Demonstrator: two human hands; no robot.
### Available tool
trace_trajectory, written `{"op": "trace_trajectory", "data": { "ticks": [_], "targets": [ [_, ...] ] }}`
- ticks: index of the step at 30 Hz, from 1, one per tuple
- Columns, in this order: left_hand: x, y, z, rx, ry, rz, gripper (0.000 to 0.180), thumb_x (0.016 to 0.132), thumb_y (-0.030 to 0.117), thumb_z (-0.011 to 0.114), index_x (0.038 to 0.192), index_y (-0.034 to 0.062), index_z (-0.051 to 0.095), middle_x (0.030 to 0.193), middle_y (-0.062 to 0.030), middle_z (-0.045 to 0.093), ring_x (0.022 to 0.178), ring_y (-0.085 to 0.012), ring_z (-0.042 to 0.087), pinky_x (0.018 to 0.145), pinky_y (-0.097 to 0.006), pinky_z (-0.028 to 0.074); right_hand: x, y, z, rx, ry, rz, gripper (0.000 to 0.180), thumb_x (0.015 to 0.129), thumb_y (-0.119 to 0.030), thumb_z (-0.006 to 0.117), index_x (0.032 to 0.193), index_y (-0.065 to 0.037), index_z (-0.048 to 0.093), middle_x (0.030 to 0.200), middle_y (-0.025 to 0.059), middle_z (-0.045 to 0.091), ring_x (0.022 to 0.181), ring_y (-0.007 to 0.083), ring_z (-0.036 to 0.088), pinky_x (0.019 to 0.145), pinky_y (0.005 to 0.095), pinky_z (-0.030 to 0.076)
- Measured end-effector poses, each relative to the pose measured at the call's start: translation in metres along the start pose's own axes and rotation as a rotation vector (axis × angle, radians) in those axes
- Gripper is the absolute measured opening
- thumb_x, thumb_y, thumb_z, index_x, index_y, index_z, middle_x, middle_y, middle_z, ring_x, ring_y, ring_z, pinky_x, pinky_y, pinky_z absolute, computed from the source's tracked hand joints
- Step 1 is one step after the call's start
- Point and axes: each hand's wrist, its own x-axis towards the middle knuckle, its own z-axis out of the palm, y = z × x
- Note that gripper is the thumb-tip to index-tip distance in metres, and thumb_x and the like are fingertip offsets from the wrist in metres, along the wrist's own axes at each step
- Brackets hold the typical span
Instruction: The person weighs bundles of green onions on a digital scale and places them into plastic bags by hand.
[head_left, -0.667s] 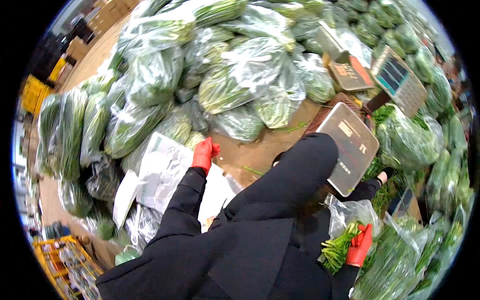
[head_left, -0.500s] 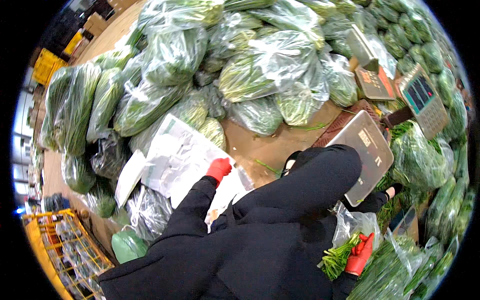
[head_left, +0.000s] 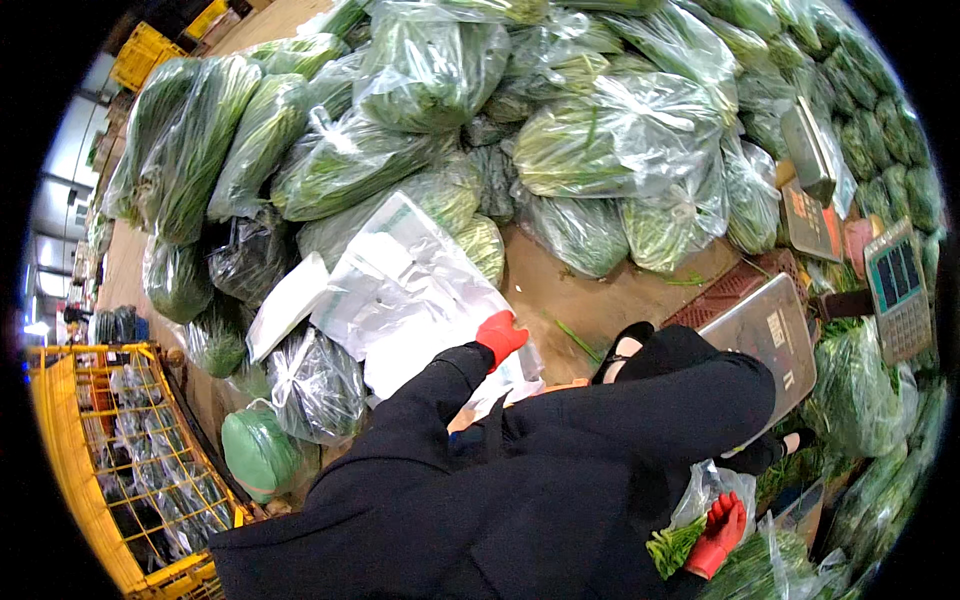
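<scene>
Setting: a produce packing floor, brown ground (head_left: 600,300) bare at centre, clear bags of greens (head_left: 620,135) heaped from 9 o'clock round to 3 o'clock; too many overlapped to count.

Item, yellow wire cage (head_left: 120,470): one, at 8 o'clock, holding more bagged produce.

Item, weighing scales: three seen at 2 to 3 o'clock. The steel-topped scale (head_left: 765,335) stood nearest the person; a second display unit (head_left: 898,285) lay beyond it, a third (head_left: 812,215) behind.

Item, stack of flat empty plastic bags (head_left: 410,290): one pile, centre, on the ground amid the heap.

Item, left hand (head_left: 500,335), red-gloved: fingers curled down on the near edge of the flat bags, touching them; whether it pinched a sheet could not be told. Half a second earlier it sat lower and further left on the pile; the whole view had since swung toward the heap, and the pile appeared larger.

Item, right hand (head_left: 720,535), red-gloved, at 5 o'clock: closed around a bunch of green stalks (head_left: 675,545) beside a thin clear bag (head_left: 710,490), as in the earlier frames, though nearer the lower edge.

Item, dark sleeves: two, filling the lower centre.
</scene>
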Motion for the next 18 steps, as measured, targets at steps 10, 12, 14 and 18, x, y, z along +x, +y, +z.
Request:
{"op": "trace_trajectory", "data": {
  "ticks": [10,12,14,18],
  "targets": [
    [0.111,-0.054,-0.107,-0.058,0.764,-0.450,0.065,0.065,0.051,0.071,0.095,-0.0062,0.060,0.102,-0.0284,0.059,0.100,-0.0358,0.057,0.084,-0.043,0.045,-0.003,0.000,-0.009,-0.064,0.045,-0.014,0.026,0.091,-0.029,0.052,0.104,-0.007,0.058,0.079,0.0059,0.064,0.057,0.0123,0.055,0.049,0.0230,0.042],
    [0.118,-0.060,-0.119,-0.056,0.606,-0.409,0.060,0.067,0.046,0.070,0.101,-0.0033,0.059,0.103,-0.0251,0.060,0.098,-0.0351,0.058,0.084,-0.041,0.045,-0.010,0.000,-0.005,-0.097,0.048,-0.033,0.027,0.090,-0.031,0.052,0.104,-0.008,0.058,0.080,0.0052,0.064,0.057,0.0124,0.056,0.050,0.0237,0.042],
    [0.121,-0.059,-0.126,-0.025,0.464,-0.408,0.054,0.070,0.042,0.069,0.102,-0.0010,0.060,0.103,-0.0222,0.061,0.097,-0.0347,0.059,0.084,-0.041,0.045,-0.013,0.003,-0.010,-0.131,0.036,-0.048,0.028,0.090,-0.034,0.053,0.103,-0.009,0.059,0.081,0.0045,0.065,0.057,0.0128,0.057,0.050,0.0247,0.042],
    [0.110,-0.063,-0.127,-0.238,0.321,-0.391,0.030,0.077,0.026,0.066,0.090,-0.0004,0.061,0.086,-0.0177,0.064,0.076,-0.0289,0.063,0.064,-0.038,0.049,-0.001,-0.003,-0.014,-0.082,0.063,0.016,0.026,0.090,-0.028,0.053,0.103,-0.005,0.057,0.079,0.0077,0.062,0.057,0.0134,0.053,0.047,0.0231,0.040]
  ]
}}
